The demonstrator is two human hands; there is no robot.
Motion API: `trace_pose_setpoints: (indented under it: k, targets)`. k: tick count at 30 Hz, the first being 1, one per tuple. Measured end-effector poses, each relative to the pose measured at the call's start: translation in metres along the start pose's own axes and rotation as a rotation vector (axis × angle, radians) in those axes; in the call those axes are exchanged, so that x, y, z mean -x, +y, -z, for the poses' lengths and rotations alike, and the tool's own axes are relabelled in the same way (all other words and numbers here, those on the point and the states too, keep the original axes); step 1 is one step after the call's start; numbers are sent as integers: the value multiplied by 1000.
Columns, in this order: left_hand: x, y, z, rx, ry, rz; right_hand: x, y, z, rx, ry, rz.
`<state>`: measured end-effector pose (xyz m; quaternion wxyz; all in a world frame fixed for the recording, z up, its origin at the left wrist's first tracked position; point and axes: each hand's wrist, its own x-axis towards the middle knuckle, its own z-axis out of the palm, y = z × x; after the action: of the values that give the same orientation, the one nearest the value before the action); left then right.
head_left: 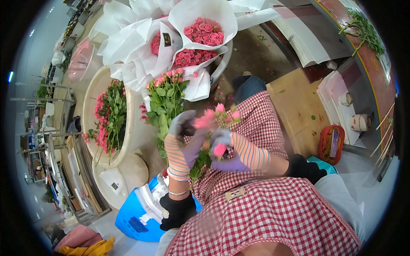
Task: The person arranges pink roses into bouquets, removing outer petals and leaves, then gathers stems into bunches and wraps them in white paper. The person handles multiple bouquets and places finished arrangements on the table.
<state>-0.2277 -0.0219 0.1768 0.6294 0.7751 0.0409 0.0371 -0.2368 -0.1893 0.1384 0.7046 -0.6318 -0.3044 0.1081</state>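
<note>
Rose stem [212, 123] in left hand [181, 147], right hand [239, 149] pinching one bud

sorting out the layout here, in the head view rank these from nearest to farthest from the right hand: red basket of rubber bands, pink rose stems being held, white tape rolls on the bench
1. The pink rose stems: touching the right hand, held between both hands.
2. The red basket: off to the right, on the wooden bench.
3. The white tape rolls: farther right, beyond the basket, on the pale tray.
</note>
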Motion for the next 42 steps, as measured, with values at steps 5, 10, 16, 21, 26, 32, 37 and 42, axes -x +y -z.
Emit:
trace_pose_setpoints:
  k: [5,10,16,21,26,32,37,42]
  targets:
    - [24,0,3,-18,127,-156,-6,-17,-3,-286,222,-279]
    - [32,13,8,-103,-73,-214,-11,-20,-8,-298,160,-252]
    - [26,23,6,-318,-39,-466,-6,-10,-10,-242,211,-273]
    - [30,9,10,-101,-87,-267,-6,-18,-2,-327,175,-369]
    - [32,-5,4,322,-91,63,-5,-17,3,-324,94,-287]
    - [26,-3,6,270,69,-7,-3,-23,5,-292,58,-357]
    - [26,10,13,161,-213,-43,-3,-12,2,-285,76,-294]
    - [30,11,10,311,-253,130,-1,-12,4,-333,-94,-244]
